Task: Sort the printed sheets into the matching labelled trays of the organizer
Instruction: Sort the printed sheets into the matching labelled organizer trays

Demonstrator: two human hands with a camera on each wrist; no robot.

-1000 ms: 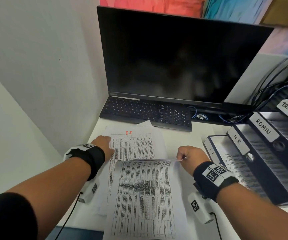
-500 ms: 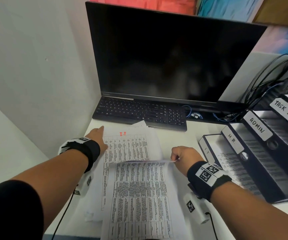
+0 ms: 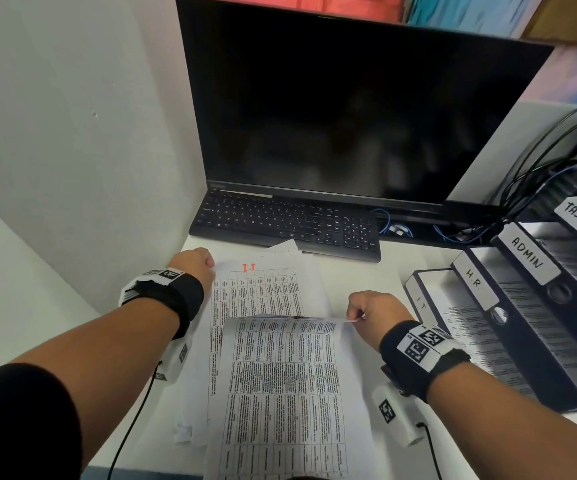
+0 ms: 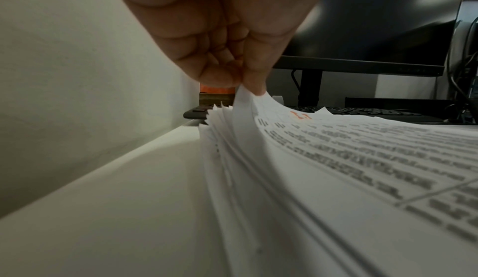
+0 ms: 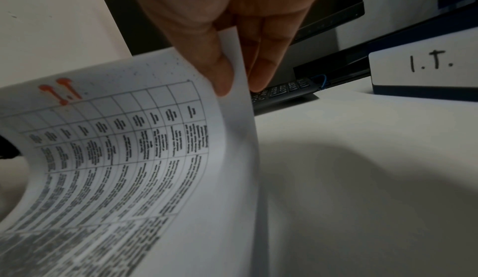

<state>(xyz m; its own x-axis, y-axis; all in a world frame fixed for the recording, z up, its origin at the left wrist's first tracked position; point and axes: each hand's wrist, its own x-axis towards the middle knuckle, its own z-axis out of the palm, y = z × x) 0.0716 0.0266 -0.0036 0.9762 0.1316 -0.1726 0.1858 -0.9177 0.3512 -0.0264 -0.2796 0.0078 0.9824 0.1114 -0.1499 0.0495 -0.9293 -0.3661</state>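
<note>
Hands pinch printed sheets (image 3: 280, 382) on a white desk (image 3: 389, 271) between grey wall (image 3: 72, 133) and monitor (image 3: 342, 109).

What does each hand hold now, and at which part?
The right hand pinches a lifted sheet at its corner. The left hand pinches the corner of the stack's top sheet.
</note>
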